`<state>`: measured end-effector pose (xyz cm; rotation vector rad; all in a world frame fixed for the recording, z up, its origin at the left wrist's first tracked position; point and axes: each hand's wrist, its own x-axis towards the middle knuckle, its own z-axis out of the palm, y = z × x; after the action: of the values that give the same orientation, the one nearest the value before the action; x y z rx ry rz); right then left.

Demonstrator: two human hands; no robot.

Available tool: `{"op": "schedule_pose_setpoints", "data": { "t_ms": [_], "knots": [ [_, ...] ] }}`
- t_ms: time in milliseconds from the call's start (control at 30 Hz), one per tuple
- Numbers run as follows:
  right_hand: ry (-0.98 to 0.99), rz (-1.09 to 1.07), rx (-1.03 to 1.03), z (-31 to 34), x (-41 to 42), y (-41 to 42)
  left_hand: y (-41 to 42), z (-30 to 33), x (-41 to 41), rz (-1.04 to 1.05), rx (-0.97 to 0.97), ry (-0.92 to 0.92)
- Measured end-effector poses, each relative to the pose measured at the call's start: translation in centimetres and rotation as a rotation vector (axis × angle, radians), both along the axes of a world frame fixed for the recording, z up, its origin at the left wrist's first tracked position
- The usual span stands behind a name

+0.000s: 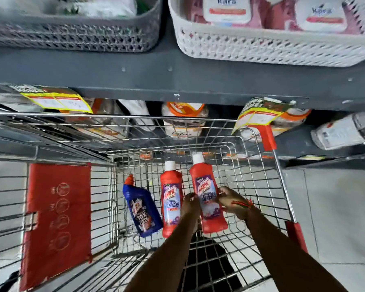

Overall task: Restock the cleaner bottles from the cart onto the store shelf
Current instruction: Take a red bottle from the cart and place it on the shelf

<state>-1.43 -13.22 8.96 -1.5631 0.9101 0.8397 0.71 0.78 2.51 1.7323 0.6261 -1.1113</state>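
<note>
- We see three bottles in the wire cart (261,186), their long axes running roughly toward the shelf (177,81), caps pointing at it.
- Our left hand (190,204) and right hand (232,202) close on either side of the right red bottle (208,199); the fingers (223,191) curl around its edges, and it looks raised off the cart floor.
- The middle red bottle (170,199) lies just beside it; the blue bottle (141,209), with its angled red neck, tilts at the left.
- The left hand hides part of both red bottles; their label print is blurred.
- Above the cart, a grey basket (72,36) and a white basket (261,47), both of lattice plastic, are cut off at the top edge.
</note>
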Motion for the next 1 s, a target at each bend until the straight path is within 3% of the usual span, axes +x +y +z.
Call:
{"op": "schedule_pose_setpoints", "data": {
  "t_ms": [100, 300, 667, 767, 1000],
  "knots": [
    [-0.153, -0.064, -0.004, 8.8, -0.3, 1.9, 2.9, 8.4, 0.5, 0.111, -0.125, -0.005],
    [-0.250, -0.164, 0.136, 11.0, -1.5, 2.0, 3.3, 12.9, 0.5, 0.200, -0.248, -0.011],
    [-0.835, -0.231, 0.048, 35.8, -1.5, 8.6, 9.5, 36.3, 4.0, 0.120, -0.631, -0.627],
    [-0.987, -0.222, -0.114, 43.7, -0.5, 9.1, 9.6, 45.4, 5.6, 0.044, -0.656, -0.816],
    [-1.355, -0.239, -0.154, 62.2, 1.8, 8.0, 7.8, 66.7, 8.6, -0.121, -0.788, -1.155]
  ]
}}
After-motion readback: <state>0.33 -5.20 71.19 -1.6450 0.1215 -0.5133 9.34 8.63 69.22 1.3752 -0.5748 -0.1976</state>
